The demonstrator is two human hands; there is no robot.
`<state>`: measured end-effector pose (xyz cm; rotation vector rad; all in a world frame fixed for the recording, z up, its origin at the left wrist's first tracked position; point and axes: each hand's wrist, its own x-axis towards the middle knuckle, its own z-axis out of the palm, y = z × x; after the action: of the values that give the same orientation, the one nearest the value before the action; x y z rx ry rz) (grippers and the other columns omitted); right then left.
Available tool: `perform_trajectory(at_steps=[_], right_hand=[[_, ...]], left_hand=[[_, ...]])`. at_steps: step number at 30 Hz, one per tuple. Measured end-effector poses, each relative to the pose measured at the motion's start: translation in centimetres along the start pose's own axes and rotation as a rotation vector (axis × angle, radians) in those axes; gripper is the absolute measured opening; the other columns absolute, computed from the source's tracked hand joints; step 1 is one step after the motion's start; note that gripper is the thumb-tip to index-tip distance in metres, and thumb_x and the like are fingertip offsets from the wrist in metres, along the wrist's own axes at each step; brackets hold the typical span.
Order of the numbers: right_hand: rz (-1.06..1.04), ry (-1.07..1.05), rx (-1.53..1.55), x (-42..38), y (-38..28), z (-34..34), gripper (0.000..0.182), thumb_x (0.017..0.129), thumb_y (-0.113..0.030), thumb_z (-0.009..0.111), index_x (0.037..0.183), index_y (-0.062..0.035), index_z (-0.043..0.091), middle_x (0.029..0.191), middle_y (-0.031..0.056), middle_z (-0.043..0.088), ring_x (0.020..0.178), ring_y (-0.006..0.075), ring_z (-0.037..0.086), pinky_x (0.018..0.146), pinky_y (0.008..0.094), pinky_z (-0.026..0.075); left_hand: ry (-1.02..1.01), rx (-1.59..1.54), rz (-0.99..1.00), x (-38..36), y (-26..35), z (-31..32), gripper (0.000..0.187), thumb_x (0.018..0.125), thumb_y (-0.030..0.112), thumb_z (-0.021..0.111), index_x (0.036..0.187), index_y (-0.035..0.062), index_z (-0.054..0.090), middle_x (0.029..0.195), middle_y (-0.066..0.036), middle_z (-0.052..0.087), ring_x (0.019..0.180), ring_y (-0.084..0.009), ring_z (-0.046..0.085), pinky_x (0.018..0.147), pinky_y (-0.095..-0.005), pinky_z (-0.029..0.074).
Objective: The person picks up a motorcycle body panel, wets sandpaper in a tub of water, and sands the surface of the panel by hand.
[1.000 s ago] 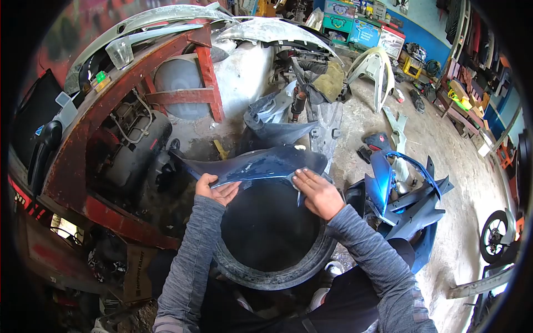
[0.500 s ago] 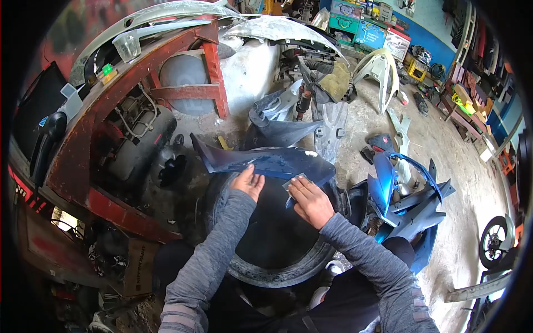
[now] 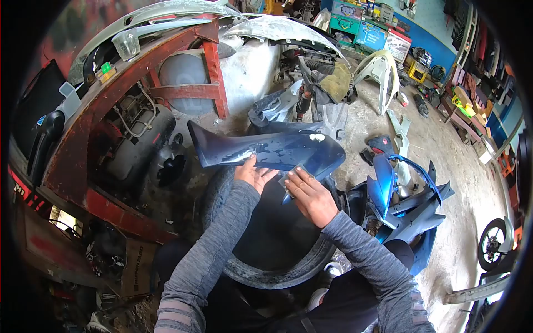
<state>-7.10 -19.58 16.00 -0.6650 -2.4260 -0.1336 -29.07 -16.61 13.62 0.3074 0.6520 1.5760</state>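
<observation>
Risks first. Blue panel (image 3: pixel 277 152) sits above the far edge of a tyre-like round rim (image 3: pixel 261 280); can't tell whether it rests there. Left hand (image 3: pixel 255 175) grasps the lower edge, thumb on the face, fingers underneath. Surface looks wet; a slick edge and so narrow a hold could let the panel swing or slip into the dark hollow inside the rim. Right hand (image 3: pixel 308 195), fingers extended, keeps a thin grey pad (image 3: pixel 283 181) pinned against the lower edge. Pad could skid off if pressure falls unevenly; fingertips could then scrape the edge. Uneven rubbing might widen the pale patch (image 3: pixel 317 137) near the top edge, if worked there.

Against half a second ago: panel's face turned further up toward the camera, top edge higher, pale patch plainer. Left hand slightly nearer the right; right hand slightly lower.
</observation>
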Motion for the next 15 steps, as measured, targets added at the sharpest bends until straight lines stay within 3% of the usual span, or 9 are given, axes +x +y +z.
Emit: perform_trajectory(at_steps=[5, 10, 15], right_hand=[[-0.029, -0.057, 0.156, 0.4, -2.3, -1.8, 0.050, 0.074, -0.003, 0.071, 0.124, -0.0019, 0.062, 0.135, 0.0168, 0.058, 0.132, 0.0356, 0.051, 0.110, 0.0428, 0.043], [-0.090, -0.141, 0.252, -0.1, -3.5, -2.4, 0.055, 0.072, -0.001, 0.072, 0.126, -0.0028, 0.060, 0.133, 0.0167, 0.056, 0.132, 0.0372, 0.049, 0.110, 0.0442, 0.043], [-0.049, -0.194, 0.291, -0.3, -2.9, -3.5, 0.058, 0.072, -0.001, 0.070, 0.129, -0.0044, 0.059, 0.132, 0.0157, 0.055, 0.133, 0.0376, 0.048, 0.110, 0.0444, 0.044]], left_hand=[[-0.048, 0.169, 0.050, -4.3, 2.4, 1.3, 0.034, 0.100, 0.022, 0.057, 0.124, -0.0017, 0.052, 0.123, -0.020, 0.060, 0.121, -0.0378, 0.058, 0.094, -0.0632, 0.053], [0.109, 0.233, 0.038, -6.5, 2.5, 1.2, 0.029, 0.092, 0.003, 0.065, 0.119, -0.0036, 0.056, 0.115, -0.017, 0.063, 0.104, -0.0340, 0.068, 0.086, -0.0543, 0.062], [0.049, 0.147, -0.019, -6.9, 2.9, 0.7, 0.030, 0.093, 0.005, 0.064, 0.121, -0.0026, 0.055, 0.116, -0.017, 0.063, 0.110, -0.0325, 0.066, 0.092, -0.0554, 0.058]])
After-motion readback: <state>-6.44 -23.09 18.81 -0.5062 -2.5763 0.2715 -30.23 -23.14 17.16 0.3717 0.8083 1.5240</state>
